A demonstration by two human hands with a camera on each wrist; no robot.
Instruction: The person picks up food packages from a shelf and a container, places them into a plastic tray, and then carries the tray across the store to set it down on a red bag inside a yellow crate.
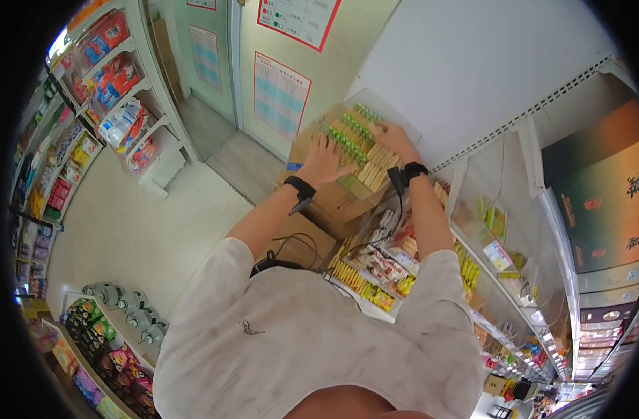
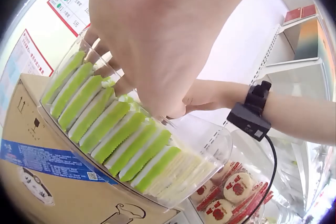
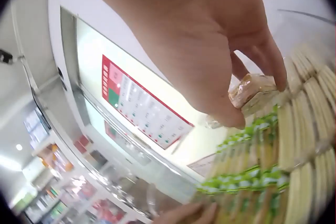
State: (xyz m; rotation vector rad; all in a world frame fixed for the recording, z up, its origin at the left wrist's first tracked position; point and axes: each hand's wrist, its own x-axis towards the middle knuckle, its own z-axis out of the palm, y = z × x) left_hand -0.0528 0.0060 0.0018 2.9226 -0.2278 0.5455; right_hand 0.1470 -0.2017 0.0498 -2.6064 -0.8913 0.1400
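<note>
Green-trimmed snack pkts (image 2: 107, 121) are stood on edge in a clear plastic bin (image 2: 224, 142) atop a cardboard carton (image 2: 79, 198), prob. to keep rows tight. L. grip (image 1: 319, 164) is laid loosely at the rows, unclenched; a clear-wrapped pkt (image 3: 252, 91) is pinched by R. grip (image 1: 398, 142).

Two hands (image 1: 323, 164) (image 1: 398, 142) at one clear bin (image 2: 222, 142), two wrist straps (image 1: 300, 188), four notices (image 1: 282, 94)

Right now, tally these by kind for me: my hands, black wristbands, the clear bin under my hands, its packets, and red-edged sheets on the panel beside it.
Hands: 2
Black wristbands: 2
Clear bin: 1
Red-edged sheets: 2
Total: 7, leaving out the packets, which overlap too much to count.
</note>
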